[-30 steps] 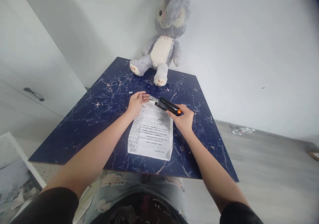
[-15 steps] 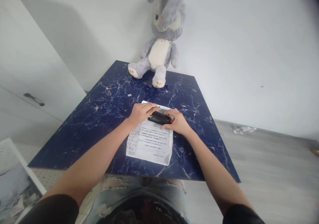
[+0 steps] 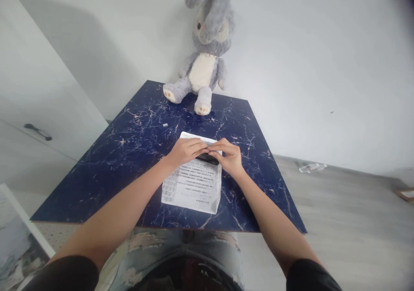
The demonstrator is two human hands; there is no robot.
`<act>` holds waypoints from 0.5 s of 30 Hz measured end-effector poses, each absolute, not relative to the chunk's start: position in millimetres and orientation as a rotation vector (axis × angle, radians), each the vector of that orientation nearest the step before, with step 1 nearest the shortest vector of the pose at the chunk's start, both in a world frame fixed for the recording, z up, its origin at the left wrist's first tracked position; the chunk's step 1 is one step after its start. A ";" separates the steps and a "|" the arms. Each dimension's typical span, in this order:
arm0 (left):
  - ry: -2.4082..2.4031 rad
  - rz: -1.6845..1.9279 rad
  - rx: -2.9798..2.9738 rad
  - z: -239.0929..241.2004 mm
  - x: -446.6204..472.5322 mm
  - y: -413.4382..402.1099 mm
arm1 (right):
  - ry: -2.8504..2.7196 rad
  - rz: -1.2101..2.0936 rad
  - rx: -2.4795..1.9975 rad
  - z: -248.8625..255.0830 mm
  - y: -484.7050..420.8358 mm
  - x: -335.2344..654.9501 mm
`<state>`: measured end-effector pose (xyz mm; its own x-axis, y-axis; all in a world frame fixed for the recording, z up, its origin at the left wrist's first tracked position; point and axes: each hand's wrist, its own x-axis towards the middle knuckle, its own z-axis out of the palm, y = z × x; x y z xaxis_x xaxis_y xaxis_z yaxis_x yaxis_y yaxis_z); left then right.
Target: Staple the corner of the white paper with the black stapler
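Both pressing down on a black stapler [image 3: 204, 157], left hand [image 3: 185, 150] and right hand [image 3: 229, 155] fingers curled over it. Atop printed sheets [image 3: 194, 182] near the worktop [image 3: 129, 153] front edge

i see a table [image 3: 129, 153] in deep navy with pale pink-white marble veining. the sheet of paper [image 3: 194, 187] on it is white with rows of black print. the stapler [image 3: 207, 157] showing between my hands is black. at the far edge, the plush rabbit [image 3: 203, 54] is grey with a cream belly and pinkish foot pads. the wall [image 3: 307, 67] is plain white, the floor [image 3: 355, 222] light grey wood grain, and my sleeves [image 3: 310, 276] black.
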<state>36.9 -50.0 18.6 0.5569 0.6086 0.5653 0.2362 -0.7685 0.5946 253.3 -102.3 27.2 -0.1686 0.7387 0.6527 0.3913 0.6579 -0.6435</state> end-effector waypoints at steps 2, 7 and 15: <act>0.688 1.106 2.276 18.9 36.3 -50.2 | -1.748 0.426 -0.986 25.4 -98.8 259.4; 0.932 1.324 2.148 17.1 33.0 -46.0 | -1.469 0.444 -1.351 10.9 -79.4 294.2; 1.626 1.287 2.079 8.5 21.3 -19.6 | -1.216 0.407 -1.680 -17.8 -58.0 360.9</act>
